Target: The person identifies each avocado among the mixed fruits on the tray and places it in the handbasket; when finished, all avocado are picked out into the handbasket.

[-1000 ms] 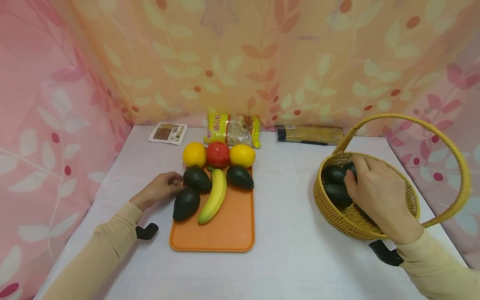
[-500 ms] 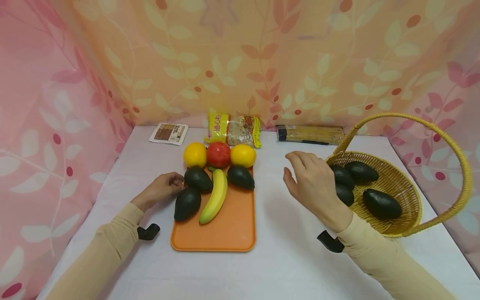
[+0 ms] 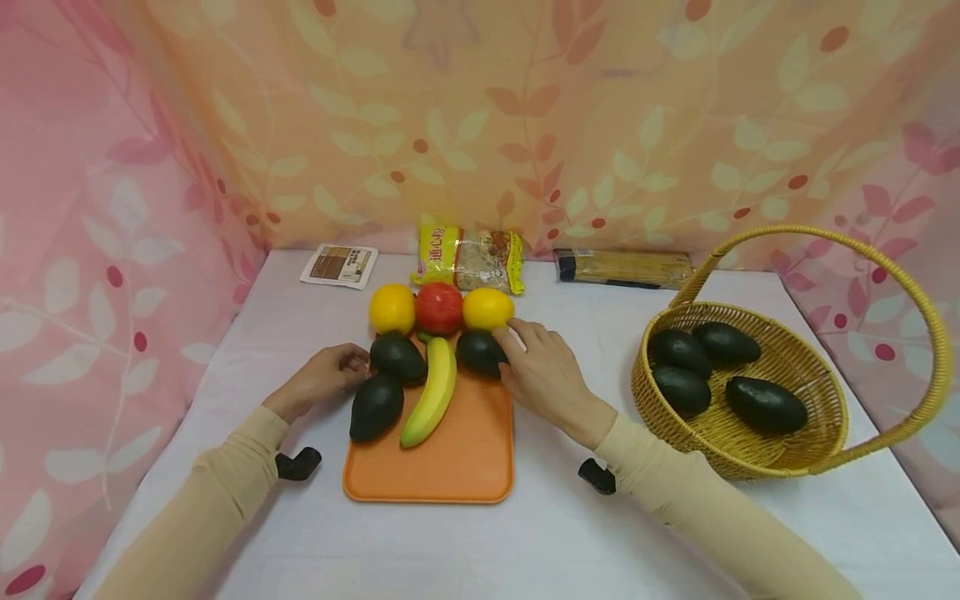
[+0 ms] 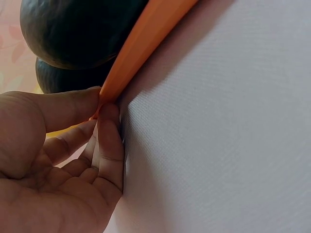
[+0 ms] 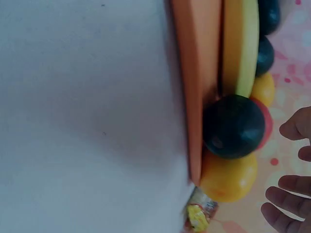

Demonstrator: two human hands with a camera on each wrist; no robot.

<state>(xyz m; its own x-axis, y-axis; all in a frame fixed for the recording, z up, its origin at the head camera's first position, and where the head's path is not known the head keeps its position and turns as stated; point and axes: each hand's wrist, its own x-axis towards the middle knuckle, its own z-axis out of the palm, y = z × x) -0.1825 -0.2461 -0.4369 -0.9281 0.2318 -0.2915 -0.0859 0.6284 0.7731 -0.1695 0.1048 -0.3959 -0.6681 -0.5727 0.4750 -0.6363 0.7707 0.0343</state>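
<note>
My left hand (image 3: 322, 382) pinches the left rim of an orange tray (image 3: 450, 471) between thumb and fingers, as the left wrist view shows. My right hand (image 3: 551, 375) hovers at the tray's right edge, its fingers spread and holding nothing in the right wrist view. Closest to it is a dark green avocado (image 5: 234, 127), apart from the fingers there. On the tray lie two more avocados (image 3: 377, 408) at the left and a banana (image 3: 433, 400) in the middle. At the far end sit a red fruit (image 3: 438, 308), a lemon (image 3: 487, 308) and an orange-yellow fruit (image 3: 392, 309).
A wicker basket (image 3: 671, 429) with a tall handle stands at the right, holding several avocados (image 3: 765, 406). Along the back lie a white-and-brown packet (image 3: 339, 266), a yellow pasta bag (image 3: 468, 259) and a pack of noodles (image 3: 624, 268). Patterned curtains surround the table.
My right hand has left the basket, where it was among the avocados, and moved left to the tray. The left hand has stayed at the tray's left rim.
</note>
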